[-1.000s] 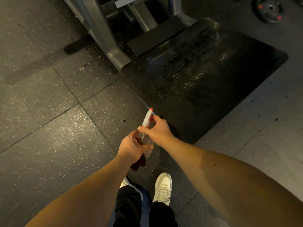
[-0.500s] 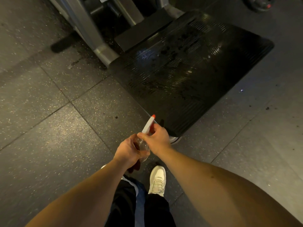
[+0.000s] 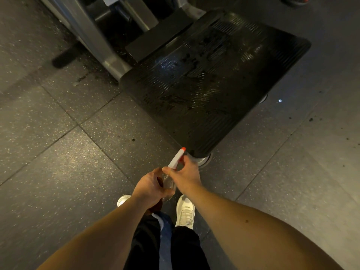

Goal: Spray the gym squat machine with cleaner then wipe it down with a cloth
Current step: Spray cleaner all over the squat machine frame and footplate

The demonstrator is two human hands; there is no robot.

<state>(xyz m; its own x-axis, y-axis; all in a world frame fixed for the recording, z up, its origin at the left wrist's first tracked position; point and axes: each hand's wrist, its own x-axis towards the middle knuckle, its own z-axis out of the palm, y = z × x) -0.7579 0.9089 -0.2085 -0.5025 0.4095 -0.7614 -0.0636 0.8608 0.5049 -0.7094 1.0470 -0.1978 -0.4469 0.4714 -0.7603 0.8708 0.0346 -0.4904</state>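
A clear spray bottle [image 3: 169, 185] with a white head and orange nozzle [image 3: 176, 157] is held low in front of me. My left hand [image 3: 149, 187] grips the bottle's body, with a dark cloth [image 3: 153, 208] hanging beneath it. My right hand [image 3: 186, 173] grips the spray head. The nozzle points toward the near corner of the squat machine's black ribbed footplate [image 3: 210, 82], which shows wet patches. The machine's grey steel frame [image 3: 91, 34] rises at the top left.
Speckled rubber floor tiles [image 3: 58, 149] surround the footplate. A round machine foot [image 3: 205, 159] sits under the plate's near corner. A weight plate [image 3: 296, 0] lies at the top right edge. My white shoes [image 3: 185, 211] stand just behind the hands.
The view has drawn back from the footplate, so the plate sits further from my hands. Both hands keep the same hold on the bottle.
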